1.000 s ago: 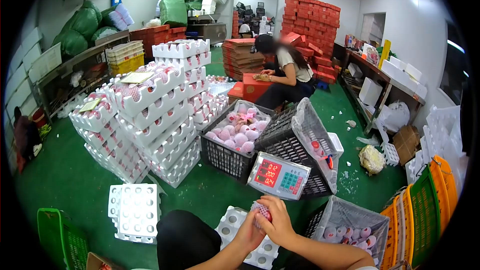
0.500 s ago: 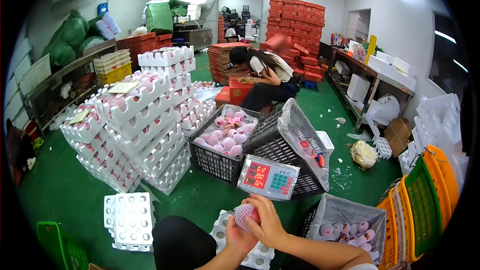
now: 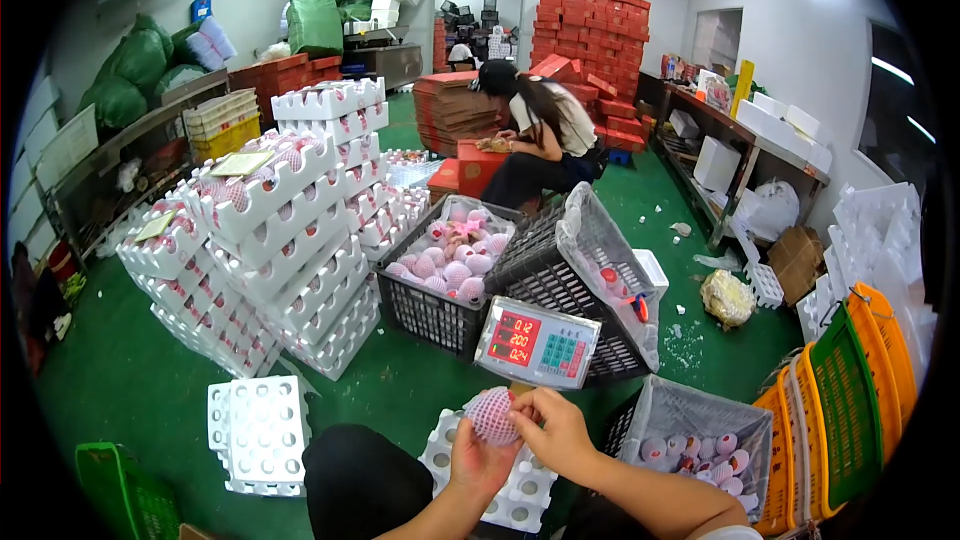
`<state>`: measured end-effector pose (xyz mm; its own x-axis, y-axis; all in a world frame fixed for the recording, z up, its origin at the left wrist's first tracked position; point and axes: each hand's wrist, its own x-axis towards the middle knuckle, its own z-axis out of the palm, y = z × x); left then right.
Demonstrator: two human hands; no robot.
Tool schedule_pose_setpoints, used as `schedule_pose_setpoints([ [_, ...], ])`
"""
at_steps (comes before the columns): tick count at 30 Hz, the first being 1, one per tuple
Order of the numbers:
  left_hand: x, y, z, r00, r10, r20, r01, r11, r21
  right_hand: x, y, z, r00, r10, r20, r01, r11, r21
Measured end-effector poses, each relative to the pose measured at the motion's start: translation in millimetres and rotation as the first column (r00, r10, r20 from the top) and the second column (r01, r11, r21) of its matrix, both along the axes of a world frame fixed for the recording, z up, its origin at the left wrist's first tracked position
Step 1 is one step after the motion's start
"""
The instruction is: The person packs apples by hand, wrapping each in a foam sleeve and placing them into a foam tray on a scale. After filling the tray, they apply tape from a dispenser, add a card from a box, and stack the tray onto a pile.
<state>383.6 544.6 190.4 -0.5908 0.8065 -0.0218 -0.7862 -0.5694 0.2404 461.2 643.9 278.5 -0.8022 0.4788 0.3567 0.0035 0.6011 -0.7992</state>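
Observation:
A round reddish fruit (image 3: pixel 492 416) in a pink-white foam net sits in my left hand (image 3: pixel 476 464), whose fingers are wrapped round it from below. My right hand (image 3: pixel 553 432) is at its right side, thumb and fingertips pinched at the net's edge. Below the hands lies a white foam tray (image 3: pixel 530 488) with round holes, partly hidden by my arms. Just beyond, a weighing scale's display panel (image 3: pixel 538 343) shows lit red digits. A lined crate (image 3: pixel 640 415) with several netted fruits stands at my right.
A black crate (image 3: pixel 430 316) full of netted fruit is ahead, beside a tilted black crate (image 3: pixel 560 280). Stacked white foam trays (image 3: pixel 290 270) rise at the left. Orange baskets (image 3: pixel 800 440) stand at the right. A seated person (image 3: pixel 545 130) bends over red boxes.
The fruit has turned and shows more net. My right hand has moved from covering it to pinching at its right side. The person ahead has raised their head slightly.

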Motion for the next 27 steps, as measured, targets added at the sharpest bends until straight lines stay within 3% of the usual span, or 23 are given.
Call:
schedule_pose_setpoints([
  [4, 1, 0, 9, 0.999, 0.007, 0.04, -0.008, 1.0, 0.014, -5, 10, -26, 0.998, 0.004, -0.059, -0.025, 0.933, -0.36],
  [6, 1, 0, 13, 0.993, 0.038, 0.114, -0.031, 0.998, -0.063, -4, 14, -33, 0.995, 0.05, -0.082, -0.081, 0.895, -0.439],
  [10, -2, 1, 12, 0.983, 0.007, 0.184, -0.004, 1.0, -0.017, -5, 17, -25, 0.992, 0.062, -0.106, -0.113, 0.806, -0.581],
  [12, -4, -2, 12, 0.989, -0.004, 0.146, 0.008, 1.0, -0.025, -4, 22, -11, 0.986, 0.114, -0.118, -0.145, 0.943, -0.299],
  [13, -5, -3, 6, 0.995, -0.008, 0.101, 0.015, 0.998, -0.068, -2, 24, 5, 0.984, 0.176, -0.024, -0.177, 0.984, -0.029],
  [14, -7, -4, 0, 0.998, -0.018, 0.057, 0.024, 0.993, -0.114, -2, 22, 17, 0.969, 0.237, 0.063, -0.245, 0.951, 0.188],
  [16, -8, -8, 10, 0.996, -0.088, -0.001, 0.084, 0.96, -0.266, -2, 22, 18, 0.908, 0.33, 0.257, -0.41, 0.823, 0.393],
  [18, -8, -8, 8, 0.993, -0.121, -0.002, 0.109, 0.896, -0.43, -2, 23, -8, 0.905, 0.294, 0.308, -0.398, 0.84, 0.368],
  [20, -9, -13, 23, 0.989, -0.143, -0.041, 0.11, 0.885, -0.452, -6, 28, -11, 0.899, 0.279, 0.338, -0.379, 0.882, 0.281],
  [22, -9, -17, 20, 0.994, -0.097, 0.047, 0.108, 0.877, -0.468, -9, 35, -27, 0.936, 0.139, 0.324, -0.183, 0.977, 0.11],
  [23, -8, -19, 21, 0.998, -0.07, 0.01, 0.065, 0.854, -0.515, -12, 44, -35, 0.92, 0.087, 0.383, -0.095, 0.996, 0.0],
  [24, -7, -23, 23, 0.999, -0.04, -0.028, 0.018, 0.83, -0.558, -13, 55, -44, 0.895, 0.044, 0.443, 0.001, 0.995, -0.102],
  [26, -2, -32, 19, 0.995, -0.006, -0.1, -0.055, 0.801, -0.596, -1, 84, -85, 0.802, 0.012, 0.597, 0.06, 0.993, -0.1],
  [27, -2, -41, 10, 0.991, 0.005, -0.131, -0.081, 0.805, -0.588, 14, 93, -116, 0.677, 0.01, 0.736, 0.005, 1.0, -0.019],
])
